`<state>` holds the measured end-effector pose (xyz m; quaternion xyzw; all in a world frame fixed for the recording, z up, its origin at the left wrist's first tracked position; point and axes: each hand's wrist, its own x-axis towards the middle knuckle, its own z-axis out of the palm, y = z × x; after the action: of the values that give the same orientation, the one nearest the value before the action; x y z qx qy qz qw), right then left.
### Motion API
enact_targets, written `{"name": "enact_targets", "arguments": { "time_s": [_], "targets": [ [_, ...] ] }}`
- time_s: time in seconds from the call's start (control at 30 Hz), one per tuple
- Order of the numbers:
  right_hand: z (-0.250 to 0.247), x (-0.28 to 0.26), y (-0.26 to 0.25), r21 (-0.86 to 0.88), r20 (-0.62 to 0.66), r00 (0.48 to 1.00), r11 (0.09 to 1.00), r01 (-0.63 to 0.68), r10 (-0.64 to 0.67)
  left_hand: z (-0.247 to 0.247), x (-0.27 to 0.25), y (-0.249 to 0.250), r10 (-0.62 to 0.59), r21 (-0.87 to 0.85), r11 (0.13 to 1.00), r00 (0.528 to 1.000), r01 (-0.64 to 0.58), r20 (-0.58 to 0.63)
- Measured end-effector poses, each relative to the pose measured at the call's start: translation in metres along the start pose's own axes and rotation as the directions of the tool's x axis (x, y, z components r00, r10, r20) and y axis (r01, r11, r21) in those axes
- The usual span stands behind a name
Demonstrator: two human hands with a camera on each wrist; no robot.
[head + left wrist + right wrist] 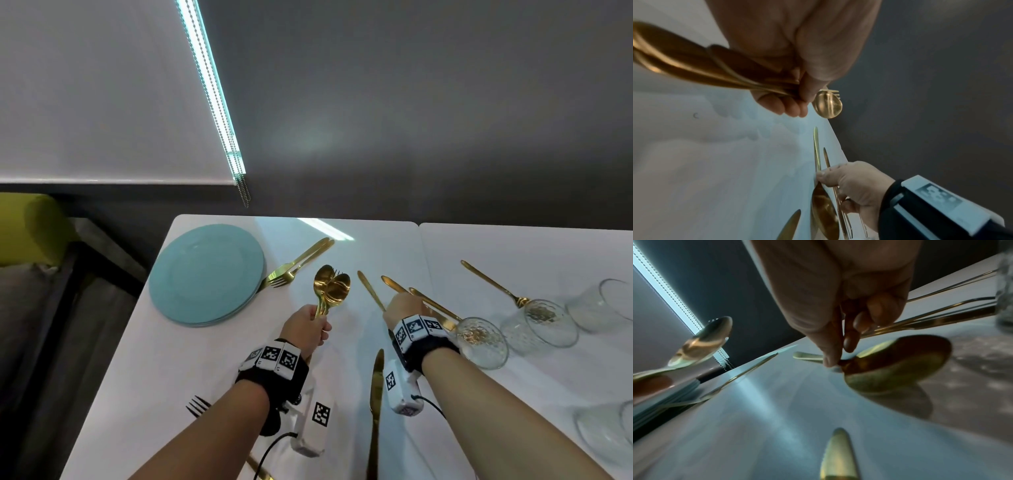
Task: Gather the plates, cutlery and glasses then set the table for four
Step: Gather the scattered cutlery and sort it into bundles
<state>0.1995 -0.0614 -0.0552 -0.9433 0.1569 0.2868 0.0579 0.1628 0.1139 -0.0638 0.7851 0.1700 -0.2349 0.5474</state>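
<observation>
Left hand (306, 327): a bunch of gold spoons (331, 289) is gripped by the handles, bowls raised toward 12 o'clock. Right hand (406, 308): a gold spoon (898, 363) is pinched at the neck on the white surface (212, 359). Stacked blue plates (205, 274) lie at 10 o'clock, glasses (483, 342) at 3 o'clock.

A white roller blind (102, 85) with bead chains (219, 102) hangs beside a yellow-green chair (30, 229).

dining room | white table (212, 359), teal plates (205, 274), gold cutlery (301, 262), roller blind (102, 85)
</observation>
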Motion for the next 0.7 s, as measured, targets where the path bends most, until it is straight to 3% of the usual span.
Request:
{"name": "enact_targets", "arguments": {
  "time_s": [0.17,0.27,0.33,0.47,0.6,0.7],
  "targets": [
    [-0.013,-0.016,-0.011,-0.234,-0.046,0.978,0.954,0.189,-0.205,0.001,-0.007,0.011,0.109,0.061,0.993,0.989,-0.103,-0.096],
    [-0.028,-0.043,-0.016,-0.362,-0.025,0.907,0.85,0.383,-0.42,-0.002,-0.01,0.023,0.224,0.149,0.968,0.962,-0.201,-0.159],
    [-0.036,-0.061,-0.02,-0.466,0.036,0.841,0.735,0.493,-0.54,-0.003,-0.01,0.029,0.251,0.187,0.958,0.951,-0.217,-0.181],
    [-0.045,-0.08,-0.024,-0.577,0.112,0.739,0.562,0.593,-0.664,0.006,-0.011,0.026,0.168,0.205,0.967,0.983,-0.148,-0.08],
    [-0.047,-0.083,-0.027,-0.62,0.141,0.722,0.509,0.598,-0.677,0.022,-0.019,0.016,0.079,0.158,0.984,0.997,-0.079,0.011],
    [-0.045,-0.079,-0.027,-0.611,0.137,0.732,0.525,0.593,-0.668,0.033,-0.021,0.014,0.025,0.107,0.994,0.997,-0.033,0.075]
  ]
}}
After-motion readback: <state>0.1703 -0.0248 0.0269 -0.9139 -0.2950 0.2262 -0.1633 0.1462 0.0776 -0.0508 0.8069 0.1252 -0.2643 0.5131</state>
